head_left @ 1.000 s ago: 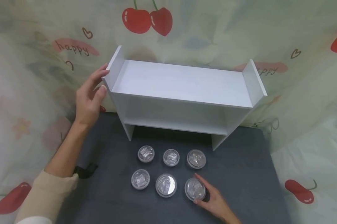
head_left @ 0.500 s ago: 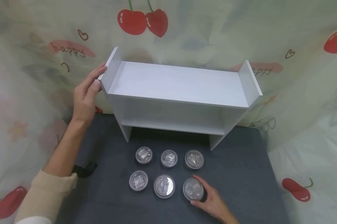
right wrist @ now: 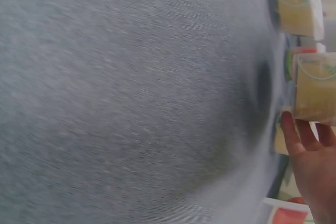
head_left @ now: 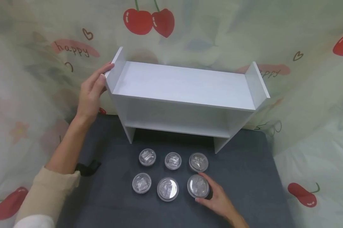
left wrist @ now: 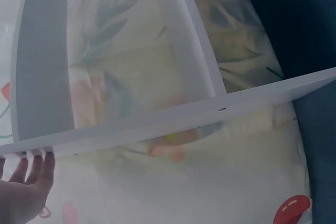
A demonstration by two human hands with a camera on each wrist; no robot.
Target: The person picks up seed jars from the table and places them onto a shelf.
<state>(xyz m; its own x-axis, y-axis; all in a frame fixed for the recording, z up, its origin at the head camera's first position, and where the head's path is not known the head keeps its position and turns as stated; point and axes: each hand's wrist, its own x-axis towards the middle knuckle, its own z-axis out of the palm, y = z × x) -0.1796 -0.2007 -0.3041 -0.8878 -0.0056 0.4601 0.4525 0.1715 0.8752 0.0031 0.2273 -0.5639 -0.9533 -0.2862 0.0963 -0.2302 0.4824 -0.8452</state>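
Note:
My left hand (head_left: 89,95) grips the upper edge of the left side panel of a white shelf unit (head_left: 185,82), thumb at the panel's front edge. In the left wrist view, that hand's fingertips (left wrist: 46,163) meet the panel's edge. My right hand (head_left: 218,201) holds a round, clear lidded cup (head_left: 198,186) at the right of the front row, thumb and fingers around its side. Yellowish contents show through this cup (right wrist: 315,87) in the right wrist view, with a dark shadow on the cloth beside its base.
Beside the held cup in the front row are a middle cup (head_left: 168,189) and a left cup (head_left: 141,183). Behind them stand a left cup (head_left: 147,157), a middle cup (head_left: 173,161) and a right cup (head_left: 198,162). A black strap (head_left: 88,167) lies on the dark tablecloth (head_left: 245,167).
My left hand has closed in on the shelf's side panel. The cup in my right hand has shifted slightly away from me, toward the back row.

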